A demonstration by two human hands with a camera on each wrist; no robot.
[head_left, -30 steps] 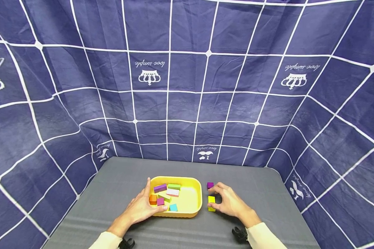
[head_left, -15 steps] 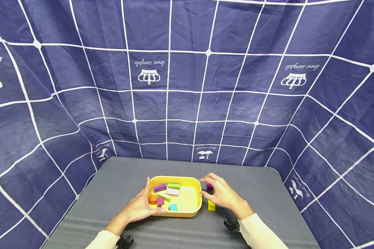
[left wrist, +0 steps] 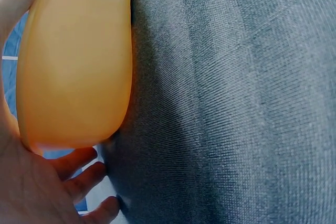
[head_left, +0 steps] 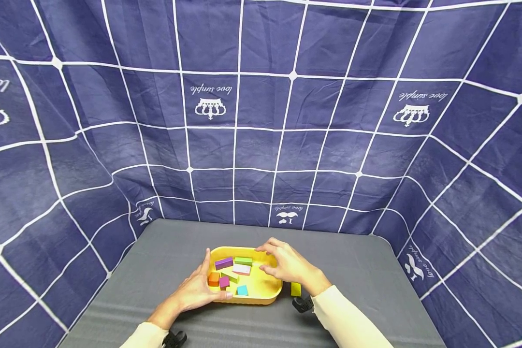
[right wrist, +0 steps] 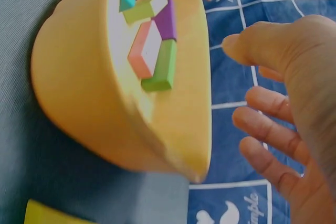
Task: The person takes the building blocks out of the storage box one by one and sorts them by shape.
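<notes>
Yellow and seemingly plastic, a tray [head_left: 261,285] sat on a grey cloth [head_left: 352,270], gripped around its eight o'clock corner by a person's left hand [head_left: 195,291]. The right hand [head_left: 289,263], fingers parted and nothing visible in its grasp, hovered over the tray's three o'clock end. Small blocks [head_left: 224,263] clustered inside, from a green block [head_left: 243,261] at twelve to an orange block [head_left: 214,279] at nine; a yellow block [head_left: 296,290] lay outside at four. The tray appeared light and stiff, best held by its rim; the blocks looked rigid, sturdy and easily pinched across opposite faces.
</notes>
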